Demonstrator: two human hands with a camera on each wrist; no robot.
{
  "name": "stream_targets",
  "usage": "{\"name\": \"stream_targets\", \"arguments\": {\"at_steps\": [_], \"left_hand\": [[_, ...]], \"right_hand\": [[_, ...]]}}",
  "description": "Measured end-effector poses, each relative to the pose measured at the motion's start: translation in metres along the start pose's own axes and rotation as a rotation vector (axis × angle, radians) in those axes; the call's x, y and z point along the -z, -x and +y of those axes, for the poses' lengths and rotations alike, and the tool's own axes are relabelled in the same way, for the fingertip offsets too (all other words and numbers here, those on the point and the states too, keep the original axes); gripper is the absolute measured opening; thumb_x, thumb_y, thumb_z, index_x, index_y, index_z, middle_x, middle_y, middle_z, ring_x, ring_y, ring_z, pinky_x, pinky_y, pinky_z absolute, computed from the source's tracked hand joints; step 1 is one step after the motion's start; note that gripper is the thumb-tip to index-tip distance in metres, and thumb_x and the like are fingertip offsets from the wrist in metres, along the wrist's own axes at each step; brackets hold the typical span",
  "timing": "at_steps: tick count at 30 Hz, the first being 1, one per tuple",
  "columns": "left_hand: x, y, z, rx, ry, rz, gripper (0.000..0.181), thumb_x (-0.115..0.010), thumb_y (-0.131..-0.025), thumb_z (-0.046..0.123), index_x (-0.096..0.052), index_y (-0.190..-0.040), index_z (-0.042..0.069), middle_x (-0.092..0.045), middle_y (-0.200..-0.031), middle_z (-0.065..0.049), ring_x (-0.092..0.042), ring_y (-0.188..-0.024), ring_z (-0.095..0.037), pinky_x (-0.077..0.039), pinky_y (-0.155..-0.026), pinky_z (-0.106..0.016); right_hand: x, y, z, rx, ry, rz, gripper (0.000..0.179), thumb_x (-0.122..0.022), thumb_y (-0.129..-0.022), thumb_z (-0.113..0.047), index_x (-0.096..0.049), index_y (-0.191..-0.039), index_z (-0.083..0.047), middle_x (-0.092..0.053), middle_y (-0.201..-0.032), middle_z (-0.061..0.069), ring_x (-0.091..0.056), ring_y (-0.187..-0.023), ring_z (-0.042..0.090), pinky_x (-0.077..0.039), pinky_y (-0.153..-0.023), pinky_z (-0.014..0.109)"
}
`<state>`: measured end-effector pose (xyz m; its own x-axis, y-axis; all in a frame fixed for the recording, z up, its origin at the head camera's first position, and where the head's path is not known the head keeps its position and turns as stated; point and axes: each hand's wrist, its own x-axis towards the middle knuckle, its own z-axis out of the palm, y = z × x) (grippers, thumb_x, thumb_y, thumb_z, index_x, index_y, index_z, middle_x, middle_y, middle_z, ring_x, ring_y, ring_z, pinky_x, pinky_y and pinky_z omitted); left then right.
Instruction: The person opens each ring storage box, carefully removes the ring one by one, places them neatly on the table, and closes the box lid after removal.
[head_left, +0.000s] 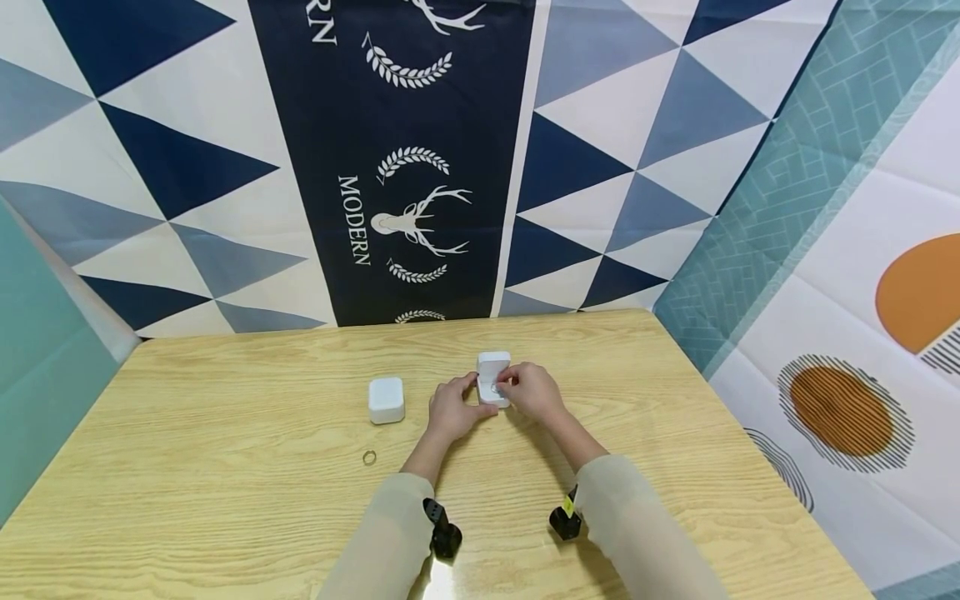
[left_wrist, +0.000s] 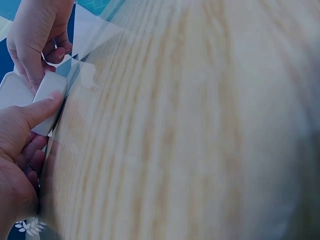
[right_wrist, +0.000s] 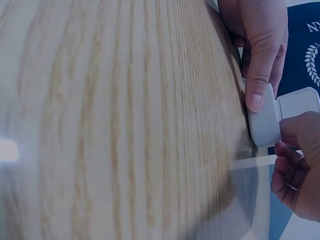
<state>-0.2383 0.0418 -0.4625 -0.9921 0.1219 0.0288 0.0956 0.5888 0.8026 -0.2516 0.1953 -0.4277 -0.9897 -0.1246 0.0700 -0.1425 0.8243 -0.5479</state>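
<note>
A small white ring box (head_left: pixel 492 367) stands on the table with its lid raised at the back. My left hand (head_left: pixel 453 410) grips the box from the left, its thumb pressed along the front face, as the left wrist view shows on the white box (left_wrist: pixel 50 92). Reaching in from the right, my right hand (head_left: pixel 535 390) has thumb and forefinger pinched together inside the open box, at a small ring (head_left: pixel 495 388). In the right wrist view, the tips of the right hand (right_wrist: pixel 302 165) are hidden behind the box front (right_wrist: pixel 265 120).
To the left on the wooden table (head_left: pixel 225 417) sits a second white box (head_left: pixel 386 400), closed. A loose ring (head_left: pixel 369 457) lies in front of it. A patterned cloth (head_left: pixel 405 167) hangs behind the table's back edge.
</note>
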Motion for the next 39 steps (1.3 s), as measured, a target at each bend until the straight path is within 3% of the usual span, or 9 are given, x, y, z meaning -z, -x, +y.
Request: {"name": "stream_targets", "arguments": {"at_steps": [8,20,39], "left_hand": [[0.0008,0.0002,0.0009,-0.007,0.007,0.001,0.073,-0.078,-0.073,0.035,-0.050,-0.135,0.010,-0.059,-0.130,-0.006,-0.049,-0.111,-0.029,-0.034,-0.096,-0.045],[0.0022,0.0014,0.0029,-0.005,0.022,0.009,0.070,-0.079,-0.073,0.033,-0.052,-0.134,0.009,-0.058,-0.132,-0.006,-0.048,-0.111,-0.029,-0.034,-0.094,-0.044],[0.0022,0.0014,0.0025,-0.010,0.016,0.009,0.070,-0.079,-0.073,0.033,-0.052,-0.134,0.008,-0.059,-0.130,-0.006,-0.049,-0.112,-0.029,-0.034,-0.096,-0.045]], "right_hand": [[0.0006,-0.0015,-0.0020,-0.018,0.046,-0.024,0.013,-0.067,-0.085,-0.018,-0.074,-0.091,-0.008,-0.056,-0.068,0.002,-0.044,-0.058,0.011,-0.031,-0.048,0.022],[0.0010,-0.0036,-0.0038,-0.037,0.108,-0.044,0.011,-0.068,-0.085,-0.021,-0.074,-0.088,-0.013,-0.059,-0.071,-0.001,-0.047,-0.062,0.012,-0.033,-0.050,0.022],[-0.0035,-0.0049,-0.0040,-0.079,0.034,-0.024,0.011,-0.068,-0.082,-0.018,-0.073,-0.086,-0.009,-0.060,-0.070,0.001,-0.047,-0.061,0.012,-0.033,-0.051,0.022]]}}
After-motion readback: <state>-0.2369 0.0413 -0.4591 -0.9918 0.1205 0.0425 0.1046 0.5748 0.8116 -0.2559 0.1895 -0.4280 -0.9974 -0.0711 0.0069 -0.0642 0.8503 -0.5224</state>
